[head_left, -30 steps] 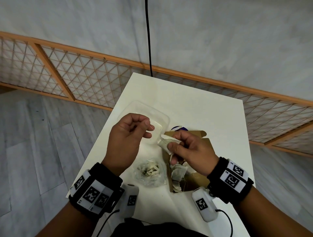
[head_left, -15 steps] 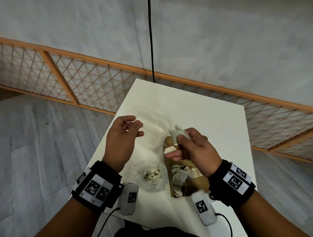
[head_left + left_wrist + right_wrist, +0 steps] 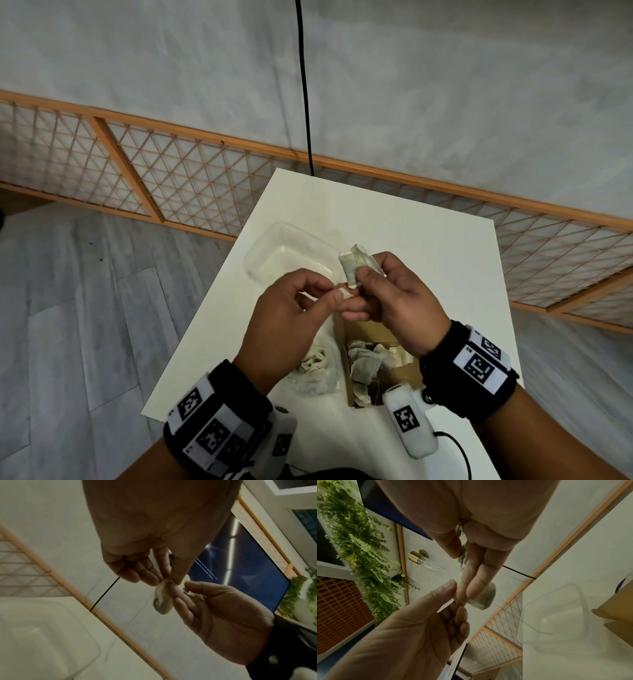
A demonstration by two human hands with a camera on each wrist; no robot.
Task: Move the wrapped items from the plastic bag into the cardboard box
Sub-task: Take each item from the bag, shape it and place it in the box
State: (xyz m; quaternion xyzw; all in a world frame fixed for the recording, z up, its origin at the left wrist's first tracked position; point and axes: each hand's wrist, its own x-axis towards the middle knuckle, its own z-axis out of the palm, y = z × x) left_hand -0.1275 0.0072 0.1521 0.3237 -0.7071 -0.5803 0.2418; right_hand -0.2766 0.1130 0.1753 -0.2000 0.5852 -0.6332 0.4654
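My right hand [image 3: 363, 274] pinches a pale wrapped item [image 3: 356, 263] between thumb and fingers, held in the air above the far end of the cardboard box [image 3: 404, 375]. My left hand [image 3: 337, 294] pinches a small white tag [image 3: 343, 292] at the item's lower end. The left wrist view shows the item [image 3: 162, 601] hanging between both hands, and the right wrist view shows the same item [image 3: 485, 597]. Several wrapped items [image 3: 364, 366] lie in the box. The clear plastic bag [image 3: 313, 371] with more items lies left of the box, partly hidden by my left wrist.
An empty clear plastic tub [image 3: 284, 260] stands on the white table [image 3: 428, 246] beyond my hands. A black cable [image 3: 305, 85] hangs down the wall to the table's far edge. The table drops to grey floor on the left.
My left hand has moved right and taken the tag below the item. My right hand has kept hold of the item and stayed above the box.
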